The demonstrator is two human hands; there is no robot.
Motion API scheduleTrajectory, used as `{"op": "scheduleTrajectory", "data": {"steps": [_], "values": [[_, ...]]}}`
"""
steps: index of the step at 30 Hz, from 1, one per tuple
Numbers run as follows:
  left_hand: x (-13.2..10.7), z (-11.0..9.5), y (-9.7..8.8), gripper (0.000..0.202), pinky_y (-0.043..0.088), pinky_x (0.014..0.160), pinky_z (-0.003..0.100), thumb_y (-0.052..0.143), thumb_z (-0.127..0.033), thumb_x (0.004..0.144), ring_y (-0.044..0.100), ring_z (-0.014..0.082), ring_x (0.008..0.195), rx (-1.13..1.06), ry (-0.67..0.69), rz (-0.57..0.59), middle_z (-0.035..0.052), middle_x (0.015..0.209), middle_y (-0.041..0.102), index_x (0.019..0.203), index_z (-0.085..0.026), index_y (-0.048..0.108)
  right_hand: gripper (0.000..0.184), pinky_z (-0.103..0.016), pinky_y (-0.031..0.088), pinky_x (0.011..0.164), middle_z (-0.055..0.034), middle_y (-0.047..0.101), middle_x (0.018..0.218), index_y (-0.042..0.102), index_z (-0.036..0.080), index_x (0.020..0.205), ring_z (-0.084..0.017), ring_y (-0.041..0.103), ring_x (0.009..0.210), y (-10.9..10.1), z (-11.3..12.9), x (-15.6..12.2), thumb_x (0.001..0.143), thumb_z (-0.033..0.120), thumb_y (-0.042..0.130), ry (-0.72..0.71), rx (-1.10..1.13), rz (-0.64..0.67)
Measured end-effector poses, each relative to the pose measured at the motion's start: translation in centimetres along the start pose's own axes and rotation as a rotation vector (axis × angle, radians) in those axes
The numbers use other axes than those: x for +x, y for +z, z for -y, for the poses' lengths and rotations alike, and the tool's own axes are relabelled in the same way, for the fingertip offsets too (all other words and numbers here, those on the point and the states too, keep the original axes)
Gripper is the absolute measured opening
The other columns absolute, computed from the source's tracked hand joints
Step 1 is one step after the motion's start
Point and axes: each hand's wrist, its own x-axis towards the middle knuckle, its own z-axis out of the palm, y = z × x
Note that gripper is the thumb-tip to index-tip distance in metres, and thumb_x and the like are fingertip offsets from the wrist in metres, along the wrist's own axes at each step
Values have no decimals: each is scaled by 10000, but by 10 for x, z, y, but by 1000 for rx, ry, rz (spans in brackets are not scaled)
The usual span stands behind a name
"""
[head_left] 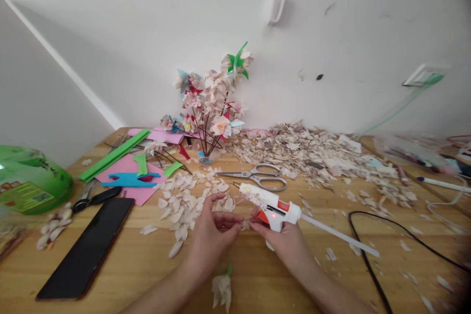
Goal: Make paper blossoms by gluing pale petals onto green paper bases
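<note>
My left hand (217,228) is closed, thumb and fingertips pinching a small pale petal-like piece (245,225). From the other side, the thumb and forefinger of my right hand (281,240) meet at the same piece. A white and orange hot glue gun (274,206) sits at my right hand, its handle running down into the palm. Its nozzle points left, and a red light glows on its side. A clear glue stick (340,235) sticks out of its back. Below my hands lies a pale flower with a green base (222,288). Loose pale petals (184,206) spread beyond my left hand.
Scissors (257,176) lie behind the glue gun. A vase of handmade flowers (206,157) stands near the wall, beside a wide heap of dry petals (309,149). At left are a phone (88,248), coloured paper (114,169) and a green bottle (33,181). A black cable (368,260) curves at right.
</note>
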Motion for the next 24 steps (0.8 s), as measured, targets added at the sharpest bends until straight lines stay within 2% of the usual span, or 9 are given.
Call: {"op": "scheduleTrajectory", "data": {"steps": [7,11,14,17,20,24], "values": [[1,0,-1,599,486,634,270,694,-164,604,641,154,637,-9,0,-27,34,697,697,1090,-179,345,310,-391,556,661,-60,715,694,630,191,675,-264,680,674,3,2,0,521,437,737,6,106,22],[6,-2,-10,588,511,613,286,725,-179,568,639,146,589,-130,-30,-58,15,651,692,1029,-179,359,321,-379,558,677,-72,723,759,642,184,779,-259,685,708,-10,9,0,615,456,685,-25,67,81],[11,-3,-20,582,533,605,299,741,-207,556,650,151,604,-219,-4,-114,-4,636,685,1000,-186,365,295,-349,553,681,-59,721,806,632,197,866,-238,682,708,-26,13,2,686,431,636,-88,-64,162],[16,-5,-28,557,542,593,295,749,-207,545,644,140,588,-246,12,-158,-25,605,667,960,-179,379,224,-313,531,634,-34,698,762,626,209,835,-218,654,683,-37,17,4,717,398,610,-239,-300,267],[17,-7,-31,544,546,594,295,751,-193,533,631,127,576,-256,9,-178,-29,593,660,931,-174,380,174,-277,483,557,-2,636,660,594,210,735,-180,595,597,-38,22,4,750,382,582,-345,-489,354],[17,-6,-30,520,543,601,290,739,-199,548,623,118,581,-251,39,-198,-30,607,659,927,-179,383,196,-246,422,495,19,568,606,519,213,662,-148,530,538,-34,24,3,777,366,560,-363,-555,378]]}}
